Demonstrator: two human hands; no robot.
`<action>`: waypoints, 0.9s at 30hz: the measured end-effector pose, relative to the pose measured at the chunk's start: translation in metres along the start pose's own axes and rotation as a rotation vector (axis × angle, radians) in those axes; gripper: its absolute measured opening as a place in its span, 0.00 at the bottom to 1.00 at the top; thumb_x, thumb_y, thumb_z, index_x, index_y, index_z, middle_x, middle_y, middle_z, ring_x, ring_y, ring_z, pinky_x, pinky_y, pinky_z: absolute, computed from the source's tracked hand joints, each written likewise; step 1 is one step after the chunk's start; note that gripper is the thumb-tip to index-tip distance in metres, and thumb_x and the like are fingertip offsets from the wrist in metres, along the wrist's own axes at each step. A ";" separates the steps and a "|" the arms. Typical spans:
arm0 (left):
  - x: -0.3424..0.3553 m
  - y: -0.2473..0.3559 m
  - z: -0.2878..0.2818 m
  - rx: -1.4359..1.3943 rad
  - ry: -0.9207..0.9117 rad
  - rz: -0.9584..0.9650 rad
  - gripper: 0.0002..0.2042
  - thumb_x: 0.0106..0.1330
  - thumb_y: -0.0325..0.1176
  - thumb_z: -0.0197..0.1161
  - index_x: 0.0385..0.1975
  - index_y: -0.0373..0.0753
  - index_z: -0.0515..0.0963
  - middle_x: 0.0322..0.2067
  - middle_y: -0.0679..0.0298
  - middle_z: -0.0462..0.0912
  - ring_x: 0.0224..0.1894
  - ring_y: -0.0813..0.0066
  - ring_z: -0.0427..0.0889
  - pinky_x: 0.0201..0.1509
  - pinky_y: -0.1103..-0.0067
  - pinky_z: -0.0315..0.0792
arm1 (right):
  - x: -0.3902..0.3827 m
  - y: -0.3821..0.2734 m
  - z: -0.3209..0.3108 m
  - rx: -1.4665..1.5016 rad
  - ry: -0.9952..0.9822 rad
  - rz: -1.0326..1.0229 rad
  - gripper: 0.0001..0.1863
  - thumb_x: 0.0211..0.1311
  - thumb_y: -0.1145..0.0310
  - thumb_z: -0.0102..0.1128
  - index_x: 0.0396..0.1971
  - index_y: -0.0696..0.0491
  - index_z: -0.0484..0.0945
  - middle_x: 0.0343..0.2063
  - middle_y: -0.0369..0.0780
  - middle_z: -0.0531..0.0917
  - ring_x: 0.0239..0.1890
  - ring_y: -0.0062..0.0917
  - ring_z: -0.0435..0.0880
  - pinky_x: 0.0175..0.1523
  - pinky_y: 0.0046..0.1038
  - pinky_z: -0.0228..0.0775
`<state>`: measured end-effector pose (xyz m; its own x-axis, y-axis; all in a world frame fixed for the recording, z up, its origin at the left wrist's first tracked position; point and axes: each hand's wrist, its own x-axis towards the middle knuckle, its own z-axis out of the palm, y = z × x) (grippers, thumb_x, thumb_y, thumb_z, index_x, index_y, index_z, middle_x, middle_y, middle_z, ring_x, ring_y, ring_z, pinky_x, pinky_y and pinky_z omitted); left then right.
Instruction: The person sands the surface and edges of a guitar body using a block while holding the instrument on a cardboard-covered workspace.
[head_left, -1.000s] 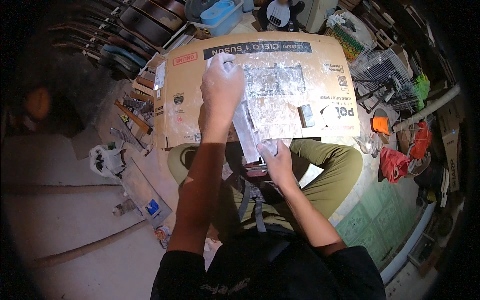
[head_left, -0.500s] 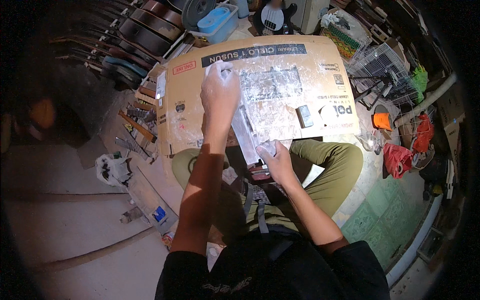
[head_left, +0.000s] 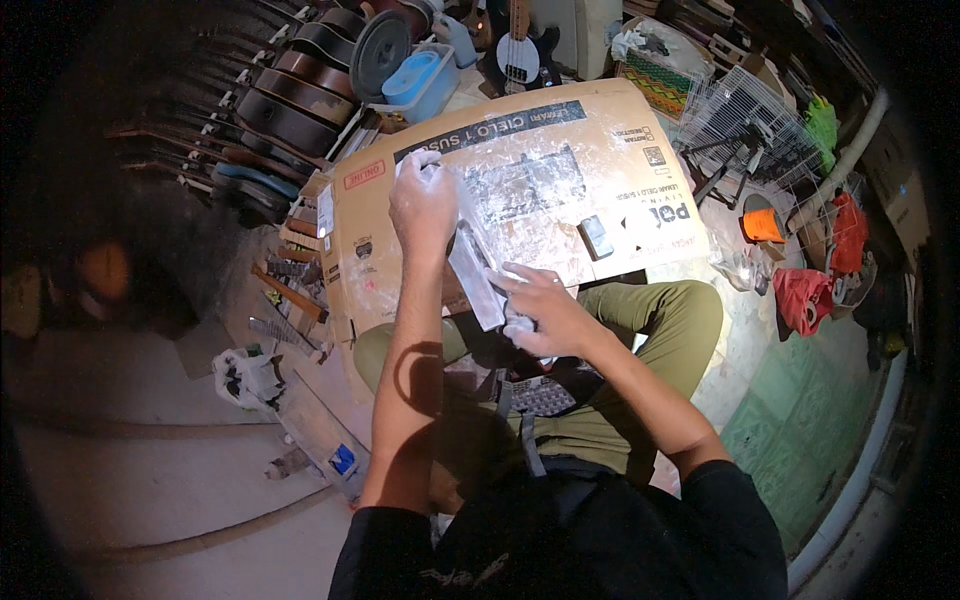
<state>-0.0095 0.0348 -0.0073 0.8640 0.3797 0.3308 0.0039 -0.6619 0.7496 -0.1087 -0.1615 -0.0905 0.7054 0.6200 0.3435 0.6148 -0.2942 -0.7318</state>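
Note:
My left hand, whitened with dust, is closed around the far end of a long, narrow, pale dusty piece. The piece slants toward my lap over the near edge of a cardboard sheet; I cannot make out exactly what it is. Beside its near end is my right hand, fingers apart and the index fingertip against the piece's side. White powder coats the fingertips. A small dark block with a greyish top lies on the cardboard, right of the piece.
Several guitars stand racked at the far left. A plastic tub with a blue container and a bass guitar are beyond the cardboard. Wire cages and a red bag sit on the right; a board lies at the left.
My right hand has loosened from a closed grip near the piece's near end, and its fingers are now spread. My left hand keeps its hold. The whole view has turned slightly.

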 end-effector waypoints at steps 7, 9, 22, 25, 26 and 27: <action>0.001 -0.022 -0.006 -0.031 0.037 0.028 0.13 0.59 0.32 0.57 0.40 0.36 0.81 0.39 0.50 0.84 0.44 0.54 0.83 0.51 0.68 0.73 | -0.017 -0.015 -0.022 -0.037 -0.240 0.053 0.13 0.48 0.64 0.61 0.30 0.58 0.76 0.61 0.44 0.74 0.63 0.45 0.68 0.63 0.47 0.60; 0.007 -0.026 -0.004 -0.034 0.035 0.025 0.13 0.59 0.32 0.57 0.40 0.36 0.81 0.39 0.50 0.84 0.45 0.53 0.83 0.52 0.68 0.73 | -0.011 -0.016 -0.031 0.016 -0.300 0.139 0.13 0.48 0.63 0.61 0.30 0.57 0.76 0.60 0.43 0.75 0.63 0.45 0.69 0.62 0.46 0.61; -0.009 -0.014 -0.001 -0.083 0.140 0.025 0.18 0.60 0.32 0.63 0.48 0.31 0.75 0.45 0.49 0.81 0.49 0.56 0.80 0.56 0.70 0.70 | -0.036 0.006 -0.024 0.497 -0.096 0.275 0.12 0.56 0.65 0.64 0.34 0.57 0.76 0.31 0.40 0.82 0.36 0.25 0.79 0.44 0.28 0.70; -0.035 -0.030 0.007 -0.363 0.112 0.059 0.30 0.57 0.31 0.67 0.58 0.30 0.64 0.51 0.48 0.74 0.54 0.60 0.76 0.60 0.70 0.67 | -0.057 0.026 -0.010 0.364 0.072 0.479 0.14 0.62 0.61 0.63 0.33 0.58 0.74 0.30 0.40 0.80 0.36 0.21 0.77 0.44 0.29 0.70; -0.050 -0.026 0.007 -0.324 0.012 0.068 0.33 0.56 0.29 0.68 0.61 0.30 0.60 0.53 0.49 0.72 0.55 0.60 0.74 0.62 0.70 0.65 | -0.070 0.036 0.000 0.458 0.170 0.555 0.14 0.64 0.62 0.62 0.34 0.59 0.74 0.30 0.40 0.80 0.35 0.21 0.78 0.41 0.28 0.71; -0.064 -0.025 0.000 -0.271 -0.082 0.078 0.37 0.54 0.28 0.68 0.63 0.30 0.55 0.54 0.49 0.69 0.57 0.61 0.72 0.64 0.70 0.64 | -0.076 0.040 0.008 0.565 0.264 0.622 0.14 0.65 0.62 0.61 0.35 0.59 0.73 0.31 0.40 0.80 0.33 0.20 0.79 0.37 0.28 0.73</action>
<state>-0.0651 0.0268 -0.0471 0.8943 0.2738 0.3540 -0.1888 -0.4862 0.8532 -0.1406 -0.2146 -0.1505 0.9559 0.2581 -0.1403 -0.1249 -0.0754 -0.9893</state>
